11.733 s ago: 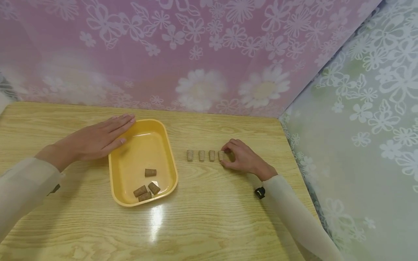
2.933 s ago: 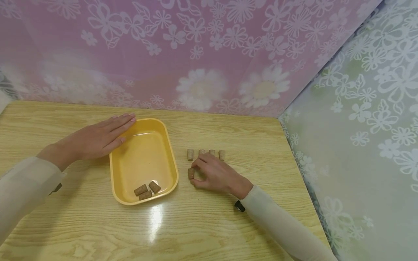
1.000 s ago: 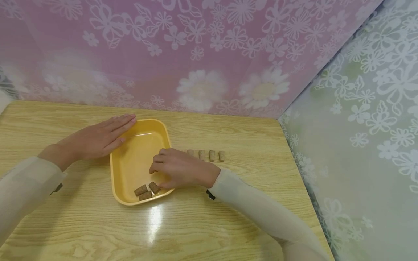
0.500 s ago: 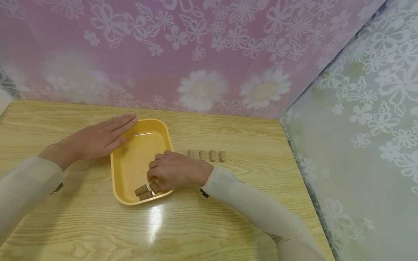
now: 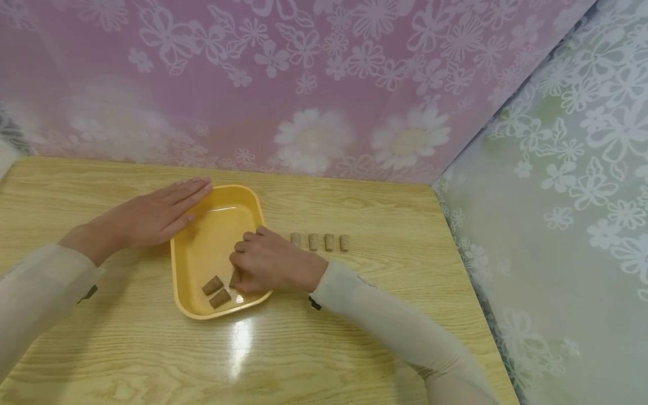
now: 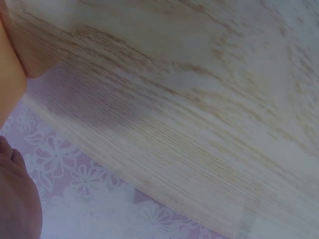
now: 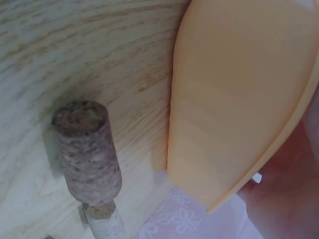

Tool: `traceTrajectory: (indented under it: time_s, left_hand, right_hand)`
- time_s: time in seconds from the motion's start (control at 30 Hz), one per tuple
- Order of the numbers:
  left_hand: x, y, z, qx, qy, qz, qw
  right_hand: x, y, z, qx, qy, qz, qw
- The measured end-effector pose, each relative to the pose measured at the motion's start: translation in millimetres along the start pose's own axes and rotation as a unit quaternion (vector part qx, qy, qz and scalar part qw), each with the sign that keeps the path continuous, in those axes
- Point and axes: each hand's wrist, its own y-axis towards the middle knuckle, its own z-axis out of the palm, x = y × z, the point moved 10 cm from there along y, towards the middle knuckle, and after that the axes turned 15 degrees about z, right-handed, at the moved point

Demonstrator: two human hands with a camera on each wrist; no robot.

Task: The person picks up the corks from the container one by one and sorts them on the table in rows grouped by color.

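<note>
Inside the yellow tray [image 5: 212, 242], my right hand [image 5: 275, 261] pinches a brown cork [image 5: 234, 278] between thumb and fingers; the hand covers part of it. Two more brown corks [image 5: 212, 285] lie beside it at the tray's near end. My left hand [image 5: 147, 216] rests with straight fingers along the tray's left rim. In the right wrist view, a dark cork [image 7: 89, 149] stands upright on the table, outside the tray wall [image 7: 234, 99]; in the head view my right hand hides it. The left wrist view catches only the edge of my left hand [image 6: 20, 194].
Several lighter corks [image 5: 329, 242] stand in a row to the right of the tray on the wood-grain table [image 5: 324, 349]. A pink flowered curtain [image 5: 223, 101] hangs along the back edge, and a pale green flowered one [image 5: 562, 225] borders the right side.
My right hand left a dark cork on the table in front of the row, reached left into the tray and took hold of another cork. The two loose corks shifted slightly. My left hand stayed put.
</note>
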Motion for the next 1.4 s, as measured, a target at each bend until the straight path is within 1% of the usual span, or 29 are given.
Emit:
traceTrajectory:
  time_s: [0.1,0.2,0.3,0.4,0.5,0.63,0.83,0.93,1.13,1.23,1.4]
  left_hand:
    - [-0.3,-0.1,-0.7,-0.001,-0.001,0.0,1.0]
    - [-0.7,0.1,-1.3,-0.002,0.001,0.002,1.0]
    - [-0.9,0.1,-1.5,-0.002,0.003,0.003,1.0]
    - [-1.4,-0.1,-1.6,-0.002,0.006,0.004,1.0]
    - [-2.3,-0.8,-2.0,-0.004,0.006,0.003,1.0]
    - [-3.3,-2.0,-2.7,-0.007,0.002,0.002,1.0]
    - [-1.6,-2.9,-1.4,-0.001,0.0,-0.008,1.0]
    - [-1.8,-2.7,-1.5,-0.001,0.0,-0.007,1.0]
    - [-3.7,-1.7,-2.8,-0.007,-0.002,0.002,1.0]
    - [-3.3,-1.2,-2.7,-0.008,-0.003,0.002,1.0]
    - [-3.1,-1.6,-2.7,-0.005,-0.005,0.003,1.0]
  right_hand:
    - [-2,0.3,1,0.001,-0.011,0.012,0.9999]
    - [-1,0.3,0,0.0,-0.007,0.009,0.9999]
    - [2,0.5,1,0.012,0.027,-0.009,0.9995]
    - [5,0.8,3,0.031,0.065,-0.028,0.997]
    - [7,1.6,5,0.043,0.08,-0.036,0.9952]
    - [9,3.2,5,0.043,0.082,-0.034,0.9951]
    - [11,3.8,5,0.03,0.054,-0.03,0.9977]
    - [11,3.1,5,0.029,0.05,-0.029,0.9979]
    - [5,-1.0,3,0.053,0.106,-0.016,0.9928]
    - [5,-3.0,3,0.063,0.113,-0.018,0.9915]
    - [6,-1.3,5,0.059,0.077,-0.013,0.9953]
